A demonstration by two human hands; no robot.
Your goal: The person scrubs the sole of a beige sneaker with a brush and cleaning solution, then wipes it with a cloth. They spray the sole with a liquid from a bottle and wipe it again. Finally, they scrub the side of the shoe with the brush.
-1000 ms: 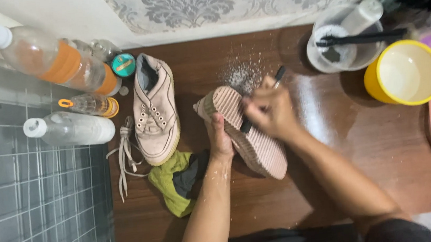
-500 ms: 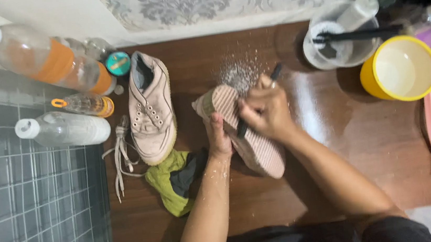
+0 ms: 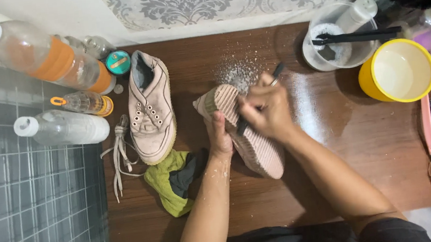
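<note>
Left hand [image 3: 220, 139] clamps the upturned shoe [image 3: 243, 134]; right hand [image 3: 264, 108] pinches a brush [image 3: 258, 98]; light, stiff-soled, likely slippery when wet, best gripped mid-side.

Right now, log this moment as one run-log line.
left hand: holds sole-up shoe | right hand: brush on sole | second shoe: upright beside laces | white powder on table

The right hand [image 3: 267, 108] with its brush [image 3: 258, 98] has shifted slightly along the upturned sole [image 3: 252, 144].
</note>
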